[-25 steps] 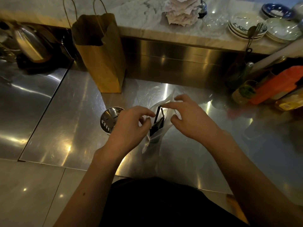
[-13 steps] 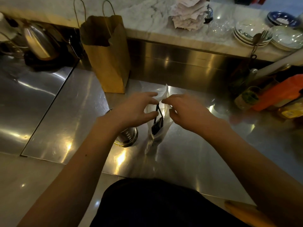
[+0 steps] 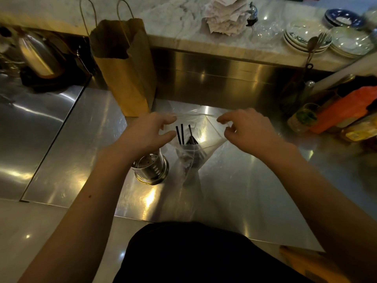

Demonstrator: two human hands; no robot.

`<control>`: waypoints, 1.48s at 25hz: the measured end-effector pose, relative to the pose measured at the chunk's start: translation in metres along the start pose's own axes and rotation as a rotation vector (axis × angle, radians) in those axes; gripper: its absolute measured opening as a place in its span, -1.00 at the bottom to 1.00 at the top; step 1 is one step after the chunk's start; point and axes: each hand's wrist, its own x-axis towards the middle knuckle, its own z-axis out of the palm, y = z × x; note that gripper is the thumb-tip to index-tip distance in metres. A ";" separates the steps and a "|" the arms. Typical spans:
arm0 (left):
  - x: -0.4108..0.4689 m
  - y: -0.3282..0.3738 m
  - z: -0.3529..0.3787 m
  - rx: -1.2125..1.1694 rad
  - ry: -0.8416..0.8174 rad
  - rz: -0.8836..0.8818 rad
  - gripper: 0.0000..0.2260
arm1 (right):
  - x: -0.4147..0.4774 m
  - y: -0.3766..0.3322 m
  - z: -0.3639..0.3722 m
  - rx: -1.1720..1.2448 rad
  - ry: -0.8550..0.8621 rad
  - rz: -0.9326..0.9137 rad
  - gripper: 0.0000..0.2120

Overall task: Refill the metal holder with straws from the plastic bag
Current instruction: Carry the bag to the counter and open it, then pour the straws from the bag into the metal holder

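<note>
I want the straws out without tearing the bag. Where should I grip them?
Probably the straws' upper ends, from above: they stand near upright, tips just inside the bag's mouth, held open by left hand and right hand.

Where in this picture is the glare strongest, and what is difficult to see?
Head view: dim, warm light, with the strongest glare on the shiny steel counter just in front of the perforated round metal holder; same view, the clear plastic bag almost vanishes against the steel, while its thin black straws stay distinct; the wide lens curves the pale marble ledge.
</note>
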 end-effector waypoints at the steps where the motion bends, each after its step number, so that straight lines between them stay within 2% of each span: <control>1: 0.001 0.001 0.000 -0.004 -0.003 -0.005 -0.55 | -0.001 -0.002 0.000 0.020 -0.007 0.004 -0.66; 6: -0.004 0.011 0.004 -0.127 -0.022 0.000 -0.38 | -0.015 -0.015 -0.004 0.282 -0.018 -0.025 -0.59; 10: -0.012 0.018 0.011 -0.212 0.009 0.006 -0.33 | -0.023 -0.023 -0.003 0.479 0.026 0.052 -0.56; 14: -0.015 0.013 0.009 -0.181 0.043 -0.101 -0.37 | -0.025 -0.019 0.002 0.483 0.054 0.154 -0.60; 18: -0.012 0.006 0.006 -0.206 0.029 -0.153 -0.42 | -0.025 -0.017 0.010 0.438 0.071 0.165 -0.67; 24: -0.015 0.006 0.014 -0.362 0.106 -0.095 -0.59 | -0.026 -0.013 0.008 0.685 0.059 0.217 -0.70; 26: -0.021 0.014 0.023 -0.522 0.139 -0.064 -0.43 | -0.026 -0.018 0.010 0.790 0.070 0.208 -0.73; 28: -0.031 0.020 0.037 -0.683 0.150 -0.058 -0.10 | -0.028 -0.022 0.011 0.904 0.070 0.221 -0.76; 29: -0.036 0.021 0.048 -0.716 0.164 -0.079 0.04 | -0.028 -0.023 0.013 0.965 0.067 0.235 -0.78; 31: -0.042 0.019 0.075 -0.752 0.204 -0.198 0.15 | -0.029 -0.026 0.015 1.066 0.067 0.265 -0.80; 33: -0.042 0.012 0.100 -0.788 0.230 -0.351 0.07 | -0.029 -0.028 0.019 1.125 0.097 0.274 -0.80; 34: -0.039 0.006 0.110 -0.778 0.227 -0.392 -0.04 | -0.029 -0.028 0.021 1.150 0.121 0.269 -0.79; 37: -0.033 -0.005 0.125 -0.716 0.265 -0.354 -0.44 | -0.030 -0.028 0.026 1.213 0.197 0.240 -0.74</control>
